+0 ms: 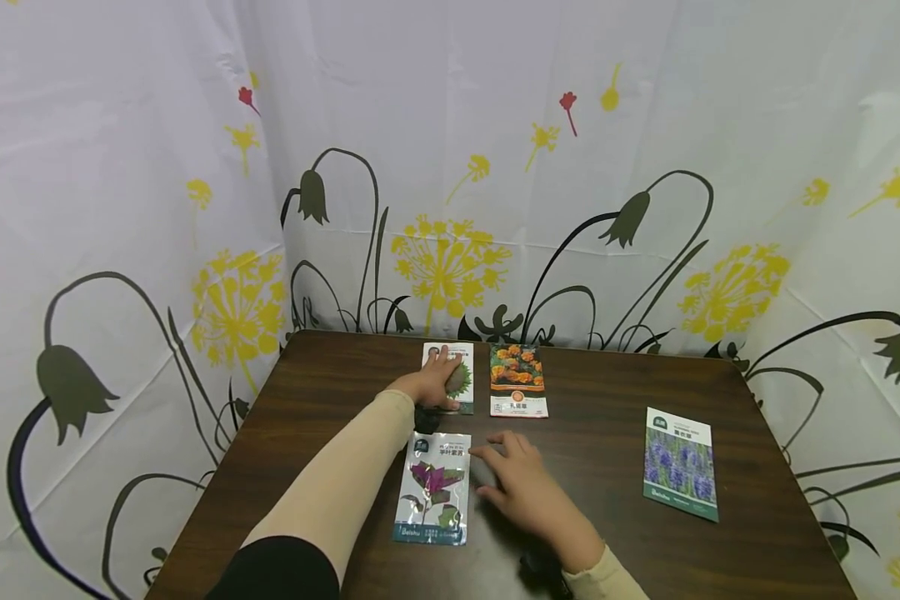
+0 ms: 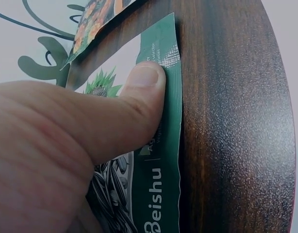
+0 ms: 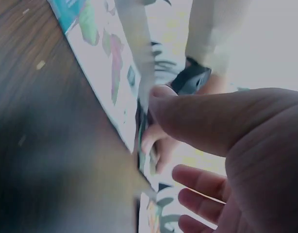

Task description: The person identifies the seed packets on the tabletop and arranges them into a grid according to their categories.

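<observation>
My left hand (image 1: 427,385) rests with spread fingers on a seed packet (image 1: 462,380) with a green spiky flower, near the table's back edge. In the left wrist view its thumb (image 2: 139,102) presses the packet's green end band, beside printed striped seeds. My right hand (image 1: 527,487) hovers with relaxed fingers, holding nothing, just right of a silvery packet (image 1: 432,492) showing magenta leaves. That packet (image 3: 105,63) also appears in the right wrist view, apart from the thumb. An orange-flower packet (image 1: 518,380) lies right of the left hand's packet.
Farther right on the dark wooden table (image 1: 600,517) a purple-flower packet (image 1: 679,463) lies slightly turned. A white curtain (image 1: 450,125) with printed flowers hangs behind the table and along both sides.
</observation>
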`<action>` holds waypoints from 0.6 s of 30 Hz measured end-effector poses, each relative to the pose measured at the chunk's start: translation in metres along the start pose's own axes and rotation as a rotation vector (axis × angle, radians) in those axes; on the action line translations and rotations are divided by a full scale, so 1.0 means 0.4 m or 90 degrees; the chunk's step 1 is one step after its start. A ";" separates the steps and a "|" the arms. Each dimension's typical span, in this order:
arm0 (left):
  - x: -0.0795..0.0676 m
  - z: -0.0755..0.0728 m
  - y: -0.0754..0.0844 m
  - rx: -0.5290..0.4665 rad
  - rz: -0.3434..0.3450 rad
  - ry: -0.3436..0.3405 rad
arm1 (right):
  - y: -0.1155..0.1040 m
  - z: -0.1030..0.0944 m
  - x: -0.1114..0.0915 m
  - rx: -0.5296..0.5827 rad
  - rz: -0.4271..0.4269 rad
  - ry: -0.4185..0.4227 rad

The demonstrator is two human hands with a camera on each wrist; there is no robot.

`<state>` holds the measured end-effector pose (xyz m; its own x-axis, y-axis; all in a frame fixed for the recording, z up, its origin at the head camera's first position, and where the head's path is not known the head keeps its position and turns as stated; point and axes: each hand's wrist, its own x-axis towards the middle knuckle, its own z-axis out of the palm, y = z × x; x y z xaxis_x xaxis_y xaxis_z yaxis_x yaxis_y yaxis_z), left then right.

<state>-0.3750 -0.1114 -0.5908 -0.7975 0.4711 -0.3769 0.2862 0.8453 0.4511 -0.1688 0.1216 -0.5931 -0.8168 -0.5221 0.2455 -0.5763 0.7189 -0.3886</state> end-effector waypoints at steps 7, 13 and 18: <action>-0.029 -0.019 0.021 0.015 0.011 0.012 | 0.044 -0.017 -0.040 0.009 0.064 0.018; -0.025 -0.012 0.026 0.020 0.012 0.011 | 0.088 -0.024 -0.086 -0.010 0.165 0.027; -0.026 -0.013 0.031 0.045 -0.008 0.003 | 0.128 -0.041 -0.130 -0.024 0.215 0.057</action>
<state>-0.3659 -0.1073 -0.5771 -0.8042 0.4585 -0.3782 0.3120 0.8672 0.3880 -0.1563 0.1930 -0.6111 -0.9598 -0.2106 0.1854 -0.2718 0.8620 -0.4279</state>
